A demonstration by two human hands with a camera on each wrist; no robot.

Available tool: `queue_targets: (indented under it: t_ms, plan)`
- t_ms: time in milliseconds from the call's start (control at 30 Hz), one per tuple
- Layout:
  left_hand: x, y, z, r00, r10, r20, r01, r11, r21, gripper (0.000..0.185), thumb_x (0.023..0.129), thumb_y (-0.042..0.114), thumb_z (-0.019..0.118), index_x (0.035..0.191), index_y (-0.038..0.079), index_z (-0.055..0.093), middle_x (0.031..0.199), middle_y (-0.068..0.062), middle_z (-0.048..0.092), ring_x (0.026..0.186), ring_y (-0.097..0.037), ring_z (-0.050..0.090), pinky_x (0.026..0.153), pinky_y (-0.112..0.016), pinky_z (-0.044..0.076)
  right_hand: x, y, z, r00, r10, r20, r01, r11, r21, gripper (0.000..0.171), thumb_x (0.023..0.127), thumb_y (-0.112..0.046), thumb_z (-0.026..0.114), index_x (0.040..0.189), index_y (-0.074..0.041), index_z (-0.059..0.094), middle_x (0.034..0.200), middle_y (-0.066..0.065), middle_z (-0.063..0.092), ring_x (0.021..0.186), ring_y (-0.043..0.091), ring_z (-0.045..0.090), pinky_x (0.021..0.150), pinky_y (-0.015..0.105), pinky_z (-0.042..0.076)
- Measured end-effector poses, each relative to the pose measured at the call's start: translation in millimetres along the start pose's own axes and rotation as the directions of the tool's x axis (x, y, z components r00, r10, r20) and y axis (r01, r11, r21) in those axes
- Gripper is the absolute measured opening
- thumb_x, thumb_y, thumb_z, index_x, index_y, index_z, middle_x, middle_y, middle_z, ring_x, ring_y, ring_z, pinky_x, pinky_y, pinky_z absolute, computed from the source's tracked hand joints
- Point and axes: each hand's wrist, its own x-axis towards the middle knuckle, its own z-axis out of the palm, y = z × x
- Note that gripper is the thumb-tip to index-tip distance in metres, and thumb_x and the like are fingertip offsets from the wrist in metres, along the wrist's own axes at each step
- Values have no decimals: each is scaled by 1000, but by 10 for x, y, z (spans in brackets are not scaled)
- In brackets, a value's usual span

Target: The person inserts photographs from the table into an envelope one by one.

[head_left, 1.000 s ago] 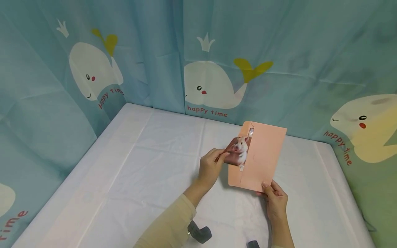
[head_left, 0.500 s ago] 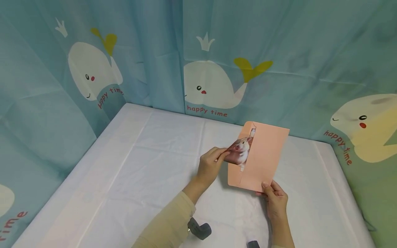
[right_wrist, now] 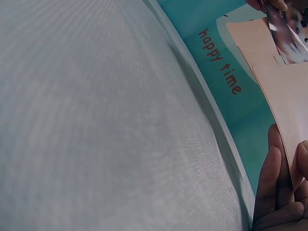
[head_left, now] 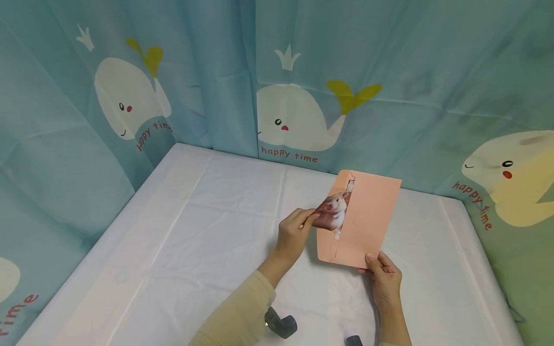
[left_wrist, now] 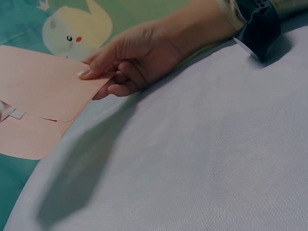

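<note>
Above the table's far right part, held clear of the white cloth, a pink envelope [head_left: 359,218] stands with its long axis running from the near edge up toward the far right corner, its open side facing left. A hamster photo [head_left: 332,212] sticks out of that opening, mostly still outside, pointing sideways into the pocket. Both are thin, light paper: the envelope will flex and crease if squeezed, and the glossy photo looks slippery and easily bent, so edges and corners seem the sound places to hold. The left hand [head_left: 293,235] pinches the photo's left edge. The right hand [head_left: 384,281] grips the envelope's near corner between thumb and fingers. Whale-print curtains [head_left: 298,115] surround the table [head_left: 195,230].
</note>
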Motion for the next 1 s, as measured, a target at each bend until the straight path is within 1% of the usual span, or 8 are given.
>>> queue_targets:
  t_ms: [167,400,467,533,633,767,867,1000]
  plan:
    - [-23,0,18,999,35,-15,-35,999,13,12,79,0,73,89,-2,69,75,-7,66,64,-12,63,62,-12,51,1,2,-4,1000,12,-17,-12,1000,-4,26,89,3,61,92,-20,73,73,-2,71,55,10,65,50,21,53]
    - [-41,-52,18,978,207,-24,-206,978,42,13,78,1,73,90,-3,70,73,-7,67,63,-13,64,63,-11,51,-9,7,-10,1000,-2,-6,2,1000,13,27,89,4,60,93,-19,73,74,-2,71,55,11,66,51,21,53]
    - [-47,-69,17,973,226,-38,-224,973,49,14,78,1,73,90,-4,70,73,-8,67,62,-13,64,62,-12,52,-12,10,-10,1000,-8,-1,8,1000,7,26,89,4,61,93,-19,73,74,-2,71,55,11,66,51,21,54]
    - [-55,-76,16,982,175,-63,-174,984,32,15,77,0,74,90,-5,70,71,-8,66,61,-14,63,60,-12,51,-11,15,-9,1000,-17,13,16,1000,3,27,89,5,60,93,-19,72,74,-2,71,56,10,66,51,21,54]
    - [-70,-67,18,997,-24,-70,19,998,-64,16,76,0,75,90,-5,68,69,-10,64,55,-14,60,53,-12,49,-11,20,-1,1000,-20,21,20,1000,4,28,89,6,59,93,-18,72,74,-1,71,55,10,65,51,21,53]
    - [-73,-15,8,961,-275,11,270,937,-221,15,79,-1,72,91,-7,66,70,-15,64,50,-19,61,48,-14,49,-10,18,13,1000,-11,-1,11,1000,1,28,88,6,60,92,-18,73,73,-1,71,54,10,64,50,20,53]
    - [-52,52,-23,939,-331,88,343,901,-268,11,80,-6,70,88,-11,64,70,-20,64,51,-26,63,49,-18,51,-7,6,19,1000,-18,-5,18,1000,14,28,88,7,59,92,-18,73,73,-1,71,53,10,64,50,20,53]
    - [4,130,-71,946,-296,134,321,914,-246,5,79,-12,68,82,-13,63,66,-21,63,52,-28,64,49,-15,50,-2,-9,18,999,-39,13,38,999,39,29,88,8,58,93,-17,72,74,-1,72,53,10,64,50,20,53]
